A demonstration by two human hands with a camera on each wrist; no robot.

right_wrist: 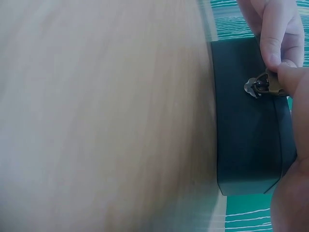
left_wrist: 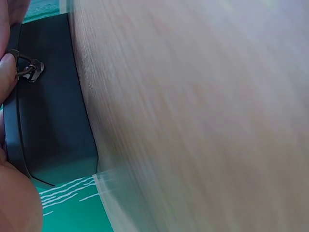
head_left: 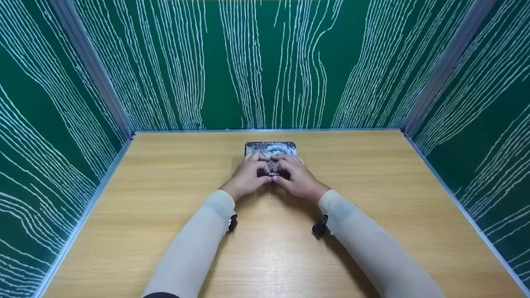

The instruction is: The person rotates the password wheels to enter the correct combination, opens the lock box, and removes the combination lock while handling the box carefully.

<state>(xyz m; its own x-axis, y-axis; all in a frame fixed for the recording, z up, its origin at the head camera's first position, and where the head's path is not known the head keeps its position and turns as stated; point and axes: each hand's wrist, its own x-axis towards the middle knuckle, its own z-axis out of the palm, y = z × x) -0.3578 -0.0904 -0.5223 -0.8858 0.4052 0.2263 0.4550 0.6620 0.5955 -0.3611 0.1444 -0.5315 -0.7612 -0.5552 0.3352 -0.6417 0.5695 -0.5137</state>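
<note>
Left hand (head_left: 250,174) and right hand (head_left: 297,176) pinch the box's (right_wrist: 246,140) padlock (right_wrist: 273,83), wide table (head_left: 174,178) either side, back edge (head_left: 186,132) near.

White-lined green panels (head_left: 213,82) and grey posts (head_left: 93,62) around a wood-grained tabletop (head_left: 273,252) show a booth.

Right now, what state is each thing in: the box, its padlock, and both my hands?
Box: lid down, resting on the table.
Padlock: held at the metal catch; I can't tell whether it's locked.
Left hand: fingers curled, pinching at the padlock.
Right hand: fingers curled, pinching at the padlock.
</note>
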